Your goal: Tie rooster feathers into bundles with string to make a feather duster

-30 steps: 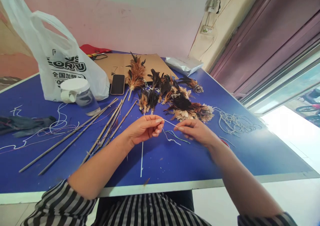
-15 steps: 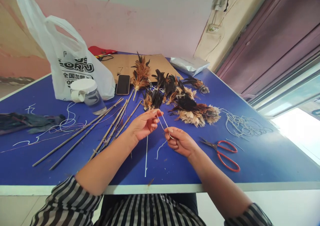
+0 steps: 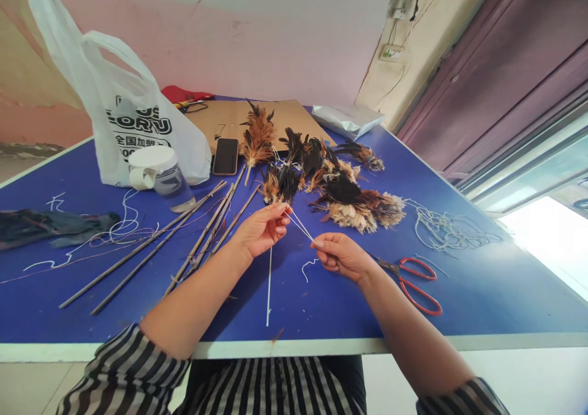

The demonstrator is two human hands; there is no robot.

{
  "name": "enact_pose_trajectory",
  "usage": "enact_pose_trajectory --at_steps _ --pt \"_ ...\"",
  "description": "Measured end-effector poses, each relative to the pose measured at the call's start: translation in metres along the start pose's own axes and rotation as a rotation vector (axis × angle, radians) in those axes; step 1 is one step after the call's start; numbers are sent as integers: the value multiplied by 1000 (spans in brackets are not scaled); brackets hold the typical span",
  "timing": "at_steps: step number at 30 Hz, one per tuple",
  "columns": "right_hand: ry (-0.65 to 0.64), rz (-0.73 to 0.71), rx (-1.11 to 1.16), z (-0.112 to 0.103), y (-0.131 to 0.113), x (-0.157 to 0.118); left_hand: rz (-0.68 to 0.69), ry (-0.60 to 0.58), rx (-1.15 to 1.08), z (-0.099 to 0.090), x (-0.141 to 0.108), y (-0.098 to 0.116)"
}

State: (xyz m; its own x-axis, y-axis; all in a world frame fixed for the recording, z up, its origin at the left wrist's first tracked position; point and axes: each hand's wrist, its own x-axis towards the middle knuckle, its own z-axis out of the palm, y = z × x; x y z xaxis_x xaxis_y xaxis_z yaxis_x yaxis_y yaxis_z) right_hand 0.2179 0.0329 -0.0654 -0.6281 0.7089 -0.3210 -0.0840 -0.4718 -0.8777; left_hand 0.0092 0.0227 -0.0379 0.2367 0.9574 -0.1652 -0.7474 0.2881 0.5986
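Observation:
My left hand [image 3: 266, 228] pinches a white string [image 3: 299, 223] between thumb and fingers. Two strands of it run taut, down to the right, to my right hand [image 3: 340, 256], which pinches them at the other side. One straight end hangs below my left hand, and a short curled end shows beside my right hand. Just beyond my hands lie bunches of black and brown feathers [image 3: 342, 194]. Scissors with red handles [image 3: 420, 286] rest to the right of my right hand, their blade tips partly hidden behind it.
Thin sticks [image 3: 151, 253] lie left of my hands. Farther back stand a lidded plastic jug [image 3: 172, 185] and a white plastic bag [image 3: 142, 121]. A phone [image 3: 226, 157], a feathered stick [image 3: 258, 136], cardboard [image 3: 294, 112] and a silver packet [image 3: 348, 120] lie behind. Tangled string [image 3: 452, 231] is at right.
My right hand has moved right and slightly down, away from my left, drawing the doubled string tight. The short loose end has shifted right with it. My left hand stays almost still.

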Motion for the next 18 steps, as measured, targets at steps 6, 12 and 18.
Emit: enact_pose_trajectory --at_steps 6,12,18 --pt "-26 22 -17 -11 2 3 -48 -21 0 -8 4 1" --pt "-23 -13 44 -18 4 3 -95 6 28 -13 8 -1" --pt "-37 -18 110 -20 2 -1 -41 80 39 -14 10 -5"
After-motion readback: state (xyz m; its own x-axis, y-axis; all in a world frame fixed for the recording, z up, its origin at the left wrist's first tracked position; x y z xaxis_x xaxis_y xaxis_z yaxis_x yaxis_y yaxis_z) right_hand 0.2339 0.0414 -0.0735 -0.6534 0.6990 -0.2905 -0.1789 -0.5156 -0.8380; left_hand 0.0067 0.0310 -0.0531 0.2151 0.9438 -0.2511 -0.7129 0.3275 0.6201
